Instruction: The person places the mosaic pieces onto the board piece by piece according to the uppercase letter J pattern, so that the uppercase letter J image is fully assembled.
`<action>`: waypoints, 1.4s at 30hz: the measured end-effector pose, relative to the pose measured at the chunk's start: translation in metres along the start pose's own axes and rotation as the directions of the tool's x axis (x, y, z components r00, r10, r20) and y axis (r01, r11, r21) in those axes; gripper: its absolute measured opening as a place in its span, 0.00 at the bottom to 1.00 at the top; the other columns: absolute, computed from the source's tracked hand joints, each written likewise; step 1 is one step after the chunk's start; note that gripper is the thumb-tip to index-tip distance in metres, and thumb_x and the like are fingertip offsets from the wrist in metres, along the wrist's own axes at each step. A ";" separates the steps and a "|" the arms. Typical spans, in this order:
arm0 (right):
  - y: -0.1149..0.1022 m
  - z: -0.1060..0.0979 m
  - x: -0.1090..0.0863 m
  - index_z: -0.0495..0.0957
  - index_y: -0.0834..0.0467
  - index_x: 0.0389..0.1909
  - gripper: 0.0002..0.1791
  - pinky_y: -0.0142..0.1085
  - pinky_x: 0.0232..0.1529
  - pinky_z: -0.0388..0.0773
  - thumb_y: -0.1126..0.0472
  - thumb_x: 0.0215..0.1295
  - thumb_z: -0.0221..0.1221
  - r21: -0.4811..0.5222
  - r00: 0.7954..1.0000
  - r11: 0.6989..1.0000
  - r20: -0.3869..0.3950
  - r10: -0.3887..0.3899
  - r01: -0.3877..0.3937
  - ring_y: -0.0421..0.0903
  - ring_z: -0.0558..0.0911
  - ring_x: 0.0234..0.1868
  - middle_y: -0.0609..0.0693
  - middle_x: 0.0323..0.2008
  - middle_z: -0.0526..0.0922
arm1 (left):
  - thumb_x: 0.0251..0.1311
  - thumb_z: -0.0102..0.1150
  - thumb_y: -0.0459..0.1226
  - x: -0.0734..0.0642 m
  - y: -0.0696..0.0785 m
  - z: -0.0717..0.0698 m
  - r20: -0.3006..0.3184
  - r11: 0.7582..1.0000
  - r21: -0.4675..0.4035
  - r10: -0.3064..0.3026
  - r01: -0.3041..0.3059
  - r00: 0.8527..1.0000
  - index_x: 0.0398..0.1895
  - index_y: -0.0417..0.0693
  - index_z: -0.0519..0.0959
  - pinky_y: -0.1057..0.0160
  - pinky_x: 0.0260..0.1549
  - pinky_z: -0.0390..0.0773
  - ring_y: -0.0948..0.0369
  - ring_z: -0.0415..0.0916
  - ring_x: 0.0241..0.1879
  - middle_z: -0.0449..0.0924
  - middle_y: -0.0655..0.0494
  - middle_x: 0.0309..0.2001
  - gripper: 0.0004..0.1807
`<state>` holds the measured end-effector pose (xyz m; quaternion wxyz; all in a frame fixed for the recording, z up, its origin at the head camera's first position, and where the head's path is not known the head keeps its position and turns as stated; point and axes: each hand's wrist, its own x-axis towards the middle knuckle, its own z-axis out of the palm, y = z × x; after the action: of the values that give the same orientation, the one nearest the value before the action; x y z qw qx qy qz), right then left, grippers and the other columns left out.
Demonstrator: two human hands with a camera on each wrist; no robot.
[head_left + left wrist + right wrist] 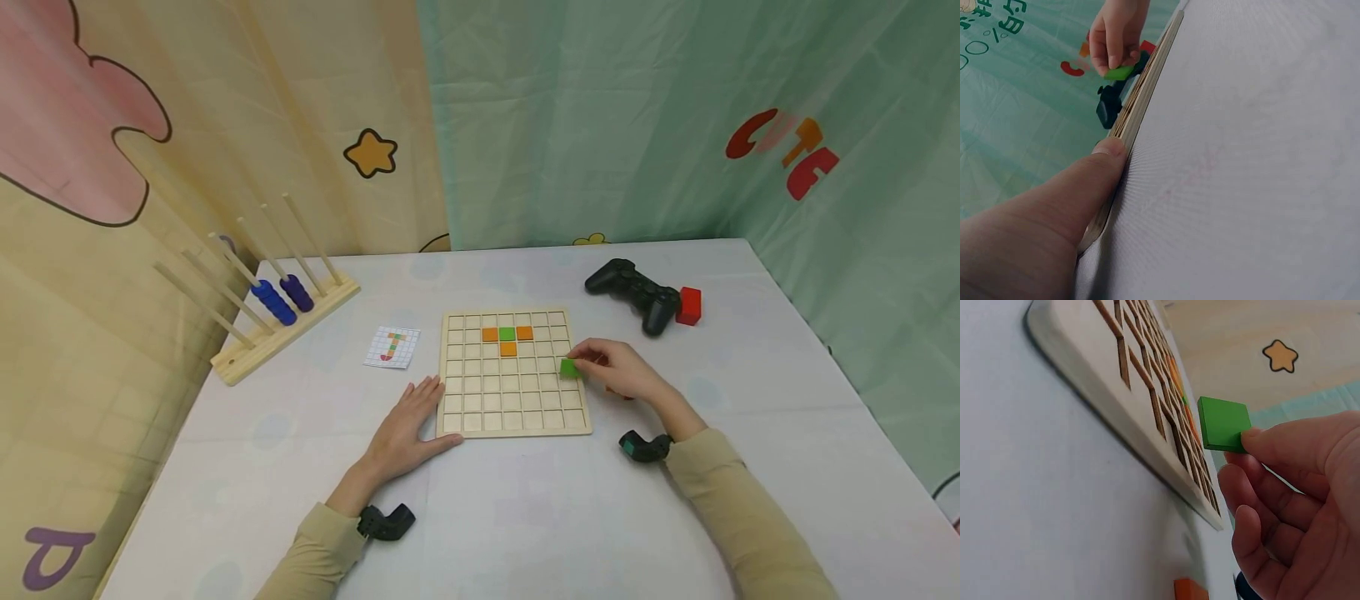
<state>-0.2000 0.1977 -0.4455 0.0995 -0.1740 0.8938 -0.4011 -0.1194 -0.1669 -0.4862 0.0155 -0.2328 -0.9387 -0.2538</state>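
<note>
A wooden grid board (512,402) lies flat on the table. Three orange tiles (508,349) and one green tile (507,333) sit in its upper cells, forming a small T. My right hand (618,367) pinches another green tile (1224,423) between thumb and fingertips, held above the board's right edge. My left hand (408,429) rests at the board's lower left corner, fingers spread, its thumb (1094,181) touching the front edge. Left of the board lies a pattern card (392,347) with a coloured J shape on a grid.
Beyond the right hand lie a black game controller (633,293) and a red block (689,306). An orange piece (1190,589) lies on the table beneath that hand. At the back left stands a wooden peg rack (292,323) with blue and purple beads (297,292).
</note>
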 end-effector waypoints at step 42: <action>-0.041 0.048 0.048 0.82 0.55 0.41 0.11 0.36 0.37 0.76 0.58 0.58 0.65 -0.042 0.996 0.996 0.049 -0.074 0.076 0.43 0.76 0.34 0.46 0.34 0.80 | 0.55 0.53 0.64 0.000 0.002 -0.002 0.033 1.000 0.012 -0.023 0.023 0.999 0.69 0.36 0.57 0.61 0.71 0.39 0.57 0.43 0.72 0.52 0.47 0.71 0.50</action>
<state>-0.2191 0.1203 -0.4481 0.1018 -0.2191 0.8927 -0.3804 -0.1189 -0.1662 -0.4839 -0.0017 -0.2261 -0.9429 -0.2446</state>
